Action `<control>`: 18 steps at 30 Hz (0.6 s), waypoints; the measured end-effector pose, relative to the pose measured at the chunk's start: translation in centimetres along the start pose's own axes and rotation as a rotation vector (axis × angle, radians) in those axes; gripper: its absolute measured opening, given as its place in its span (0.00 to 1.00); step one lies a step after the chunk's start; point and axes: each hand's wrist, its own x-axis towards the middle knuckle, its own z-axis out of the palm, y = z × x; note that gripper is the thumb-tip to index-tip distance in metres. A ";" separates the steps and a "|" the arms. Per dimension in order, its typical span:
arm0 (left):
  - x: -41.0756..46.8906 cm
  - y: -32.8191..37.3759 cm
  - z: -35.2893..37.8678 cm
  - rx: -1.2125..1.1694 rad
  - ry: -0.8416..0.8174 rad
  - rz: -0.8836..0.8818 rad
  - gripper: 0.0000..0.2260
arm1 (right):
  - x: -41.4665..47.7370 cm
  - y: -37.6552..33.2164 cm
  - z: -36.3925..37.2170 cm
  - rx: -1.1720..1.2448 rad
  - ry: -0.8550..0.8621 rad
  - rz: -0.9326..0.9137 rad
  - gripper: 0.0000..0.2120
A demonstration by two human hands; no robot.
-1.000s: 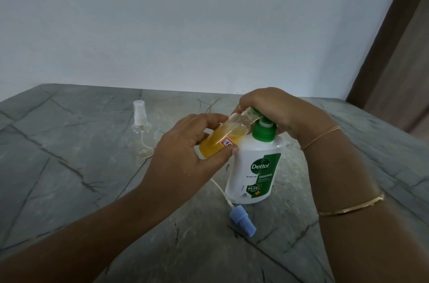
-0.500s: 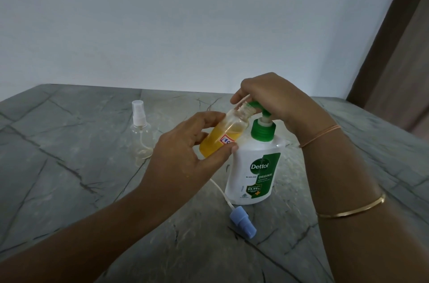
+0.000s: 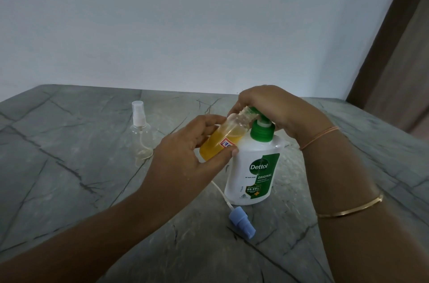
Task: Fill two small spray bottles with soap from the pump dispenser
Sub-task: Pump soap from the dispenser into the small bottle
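A white Dettol pump dispenser (image 3: 254, 171) with a green pump stands on the grey stone table (image 3: 69, 178). My left hand (image 3: 185, 159) grips a small clear bottle (image 3: 222, 138), tilted, about half full of orange soap, its open neck right at the green pump spout. My right hand (image 3: 271, 106) rests over the pump head, fingers curled round it, pressing it down. A second spray bottle (image 3: 140, 130), clear with a white sprayer screwed on, stands apart at the left. A blue spray cap (image 3: 241, 224) with its white dip tube lies on the table before the dispenser.
A pale wall rises just behind the table's far edge. A brown curtain or door frame (image 3: 394, 50) runs down the right side. Bare table surface lies to the left and front.
My right hand rose with the pump head half a second ago and has now pushed it down again. The tilted bottle stays at the spout in my left hand.
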 end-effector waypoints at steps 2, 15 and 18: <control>0.1 0.0 0.0 -0.004 0.009 -0.010 0.21 | 0.1 -0.1 -0.2 -0.002 0.049 -0.040 0.15; 0.1 0.1 -0.1 -0.024 0.014 -0.009 0.21 | -0.3 -0.2 -0.4 0.015 -0.009 -0.034 0.18; 0.1 -0.1 -0.1 -0.029 0.014 -0.009 0.20 | -0.4 -0.1 -0.2 -0.008 -0.044 -0.004 0.18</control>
